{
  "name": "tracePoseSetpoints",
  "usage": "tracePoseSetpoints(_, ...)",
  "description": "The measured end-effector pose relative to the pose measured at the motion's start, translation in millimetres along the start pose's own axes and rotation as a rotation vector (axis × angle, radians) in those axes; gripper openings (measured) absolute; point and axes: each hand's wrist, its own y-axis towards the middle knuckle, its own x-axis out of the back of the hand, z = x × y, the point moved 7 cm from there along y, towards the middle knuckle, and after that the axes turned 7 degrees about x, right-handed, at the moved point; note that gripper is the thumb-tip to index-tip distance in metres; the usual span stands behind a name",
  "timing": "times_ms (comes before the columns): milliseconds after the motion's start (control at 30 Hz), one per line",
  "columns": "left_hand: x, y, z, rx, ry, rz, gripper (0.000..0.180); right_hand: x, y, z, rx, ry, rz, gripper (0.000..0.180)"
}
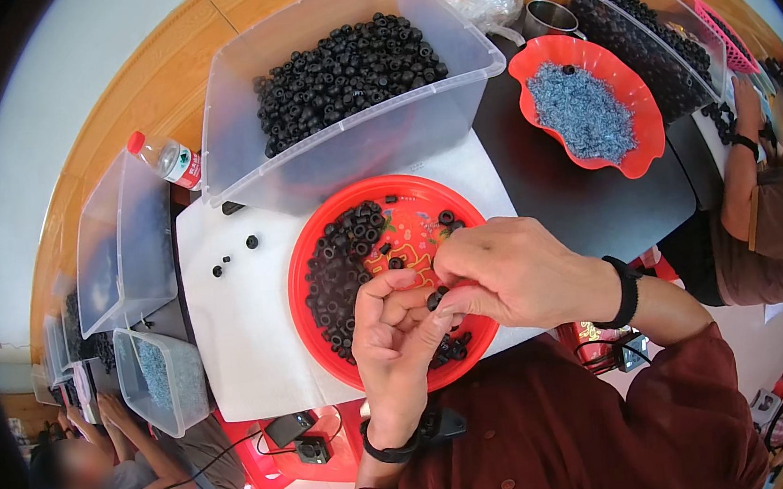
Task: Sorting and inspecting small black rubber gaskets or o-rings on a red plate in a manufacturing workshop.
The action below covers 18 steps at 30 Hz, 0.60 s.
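Observation:
Both my hands meet over the lower right part of a round red plate (406, 196) that carries many small black rings (337, 269). My left hand (396, 338) is curled, and a black ring (436, 299) shows between its fingertips and those of my right hand (507, 271). My right hand pinches at that ring from the right. Each wrist wears a black band. More black rings lie under my hands on the plate.
A clear bin (354, 144) of black rings stands behind the plate on a white board (240, 334). A wavy red bowl (644, 126) of blue-grey bits sits right. Other people work at the right (774, 208) and lower left (131, 477). Clear bins (119, 252) and a bottle (167, 160) stand left.

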Motion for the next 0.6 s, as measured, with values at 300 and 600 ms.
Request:
tracePoseSetpoints(300, 0, -2, 15, 0.094, 0.107, 0.125, 0.025, -6, -2, 8, 0.066, -0.100, 0.017, 0.024)
tracePoseSetpoints(600, -5, -1, 12, -0.032, 0.323, -0.036, 0.013, -13, -5, 2, -0.017, -0.114, 0.104, 0.020)
